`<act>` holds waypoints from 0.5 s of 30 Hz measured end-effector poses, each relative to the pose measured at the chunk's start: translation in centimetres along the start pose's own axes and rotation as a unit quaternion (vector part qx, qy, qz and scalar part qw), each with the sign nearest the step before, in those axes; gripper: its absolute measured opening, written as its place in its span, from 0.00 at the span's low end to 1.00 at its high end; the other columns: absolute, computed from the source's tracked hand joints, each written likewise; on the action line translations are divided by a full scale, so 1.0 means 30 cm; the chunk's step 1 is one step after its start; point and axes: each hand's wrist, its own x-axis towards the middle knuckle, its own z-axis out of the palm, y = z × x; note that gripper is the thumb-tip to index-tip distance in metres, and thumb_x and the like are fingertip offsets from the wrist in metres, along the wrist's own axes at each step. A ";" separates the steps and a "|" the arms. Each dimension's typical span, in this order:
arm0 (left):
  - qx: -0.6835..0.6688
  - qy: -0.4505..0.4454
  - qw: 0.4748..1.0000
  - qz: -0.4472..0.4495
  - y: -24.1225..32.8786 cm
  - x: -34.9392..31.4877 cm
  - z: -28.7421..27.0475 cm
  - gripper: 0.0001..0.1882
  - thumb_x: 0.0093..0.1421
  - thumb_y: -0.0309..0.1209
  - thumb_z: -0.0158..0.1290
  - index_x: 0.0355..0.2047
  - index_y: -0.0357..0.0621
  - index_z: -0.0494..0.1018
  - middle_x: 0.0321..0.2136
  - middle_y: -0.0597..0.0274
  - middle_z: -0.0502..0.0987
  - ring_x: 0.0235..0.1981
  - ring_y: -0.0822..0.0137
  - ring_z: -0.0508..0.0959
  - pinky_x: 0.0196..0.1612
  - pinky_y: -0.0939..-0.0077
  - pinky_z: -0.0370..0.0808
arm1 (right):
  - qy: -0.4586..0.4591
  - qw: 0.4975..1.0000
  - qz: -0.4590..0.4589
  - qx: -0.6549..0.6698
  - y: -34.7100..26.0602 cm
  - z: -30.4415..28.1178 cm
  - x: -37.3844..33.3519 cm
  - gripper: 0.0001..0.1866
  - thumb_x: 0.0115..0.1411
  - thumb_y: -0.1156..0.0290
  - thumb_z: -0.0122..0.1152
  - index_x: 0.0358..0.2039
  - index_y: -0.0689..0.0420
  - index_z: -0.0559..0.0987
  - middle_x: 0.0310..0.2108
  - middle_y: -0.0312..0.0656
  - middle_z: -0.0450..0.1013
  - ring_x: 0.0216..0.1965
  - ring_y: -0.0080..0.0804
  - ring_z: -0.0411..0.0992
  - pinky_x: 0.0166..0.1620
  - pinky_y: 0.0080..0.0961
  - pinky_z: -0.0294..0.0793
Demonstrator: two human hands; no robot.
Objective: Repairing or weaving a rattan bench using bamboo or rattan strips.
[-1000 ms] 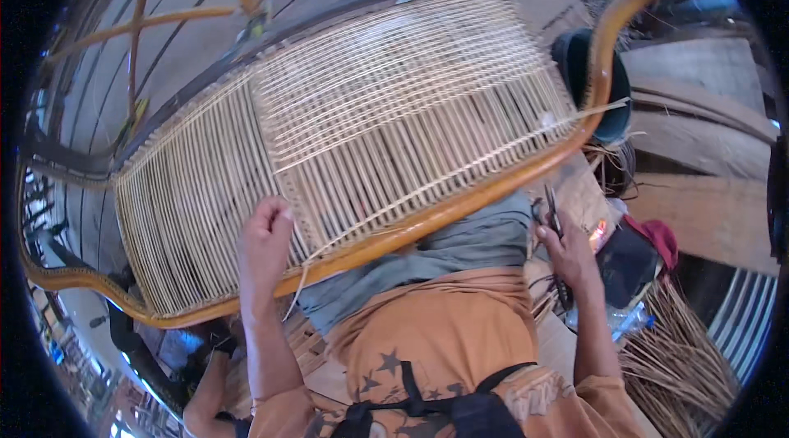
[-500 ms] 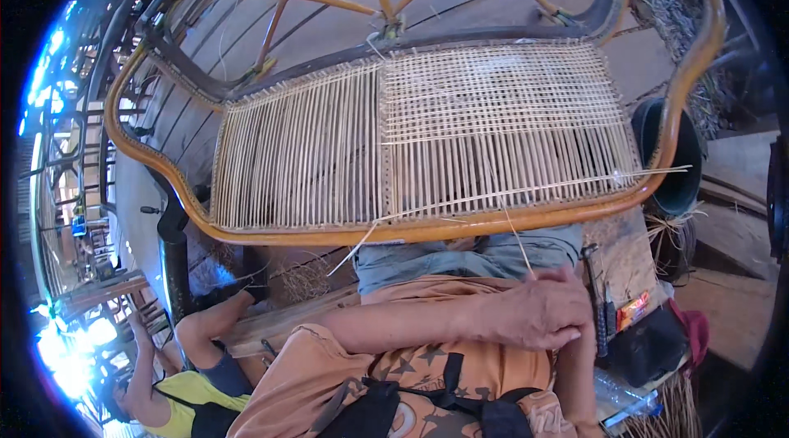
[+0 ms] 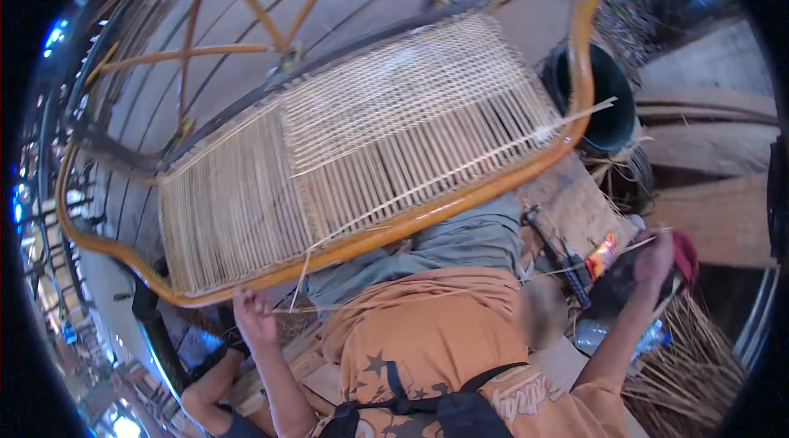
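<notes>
A long, thin cane strip point(image 3: 394, 304) stretches across in front of my body, between my two hands. My left hand point(image 3: 256, 319), fingers curled, pinches its left end close below the chair frame's front rail. Far out to the right, my right hand point(image 3: 653, 261) is closed on the other end, slightly blurred. Over my lap lies a wooden seat frame point(image 3: 427, 214) with a woven cane panel point(image 3: 411, 85). The panel's right part is cross-woven at the back; its left part has strands in one direction only. A loose strip point(image 3: 460, 179) lies along the front edge, its right end sticking past the rail.
Right of the frame are a dark green bucket point(image 3: 612, 122), a hammer point(image 3: 555, 245), a red-orange packet point(image 3: 602, 255), a plastic bottle point(image 3: 592, 338) and a heap of cane strips point(image 3: 690, 356). Another person's bent leg point(image 3: 215, 389) shows at lower left.
My hands have moved far apart, left hand to the left and right hand outward, with the strip drawn out between them. The view has turned, so the frame now appears tilted and further left.
</notes>
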 end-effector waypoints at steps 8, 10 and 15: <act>0.315 0.138 0.930 0.131 -0.001 0.138 -0.158 0.10 0.63 0.35 0.48 0.37 0.42 0.73 0.24 0.70 0.71 0.22 0.78 0.68 0.24 0.86 0.65 | 0.044 0.732 0.004 -0.680 0.053 0.128 -0.067 0.21 0.57 0.54 0.55 0.35 0.63 0.78 0.31 0.53 0.75 0.37 0.42 0.76 0.39 0.34 0.73; 0.515 0.127 0.832 0.163 0.036 0.121 -0.057 0.14 0.63 0.33 0.47 0.42 0.35 0.74 0.32 0.65 0.76 0.27 0.78 0.70 0.29 0.86 0.66 | 0.014 0.822 -0.074 -0.564 0.060 0.206 0.025 0.19 0.58 0.58 0.55 0.38 0.62 0.78 0.31 0.53 0.75 0.36 0.41 0.75 0.41 0.31 0.71; 0.615 0.139 0.747 0.211 0.070 0.171 -0.132 0.16 0.60 0.28 0.45 0.46 0.31 0.70 0.38 0.55 0.75 0.36 0.64 0.74 0.41 0.76 0.71 | -0.025 0.870 -0.130 -0.475 0.074 0.424 0.259 0.15 0.59 0.64 0.54 0.38 0.63 0.77 0.31 0.50 0.75 0.33 0.39 0.74 0.40 0.28 0.71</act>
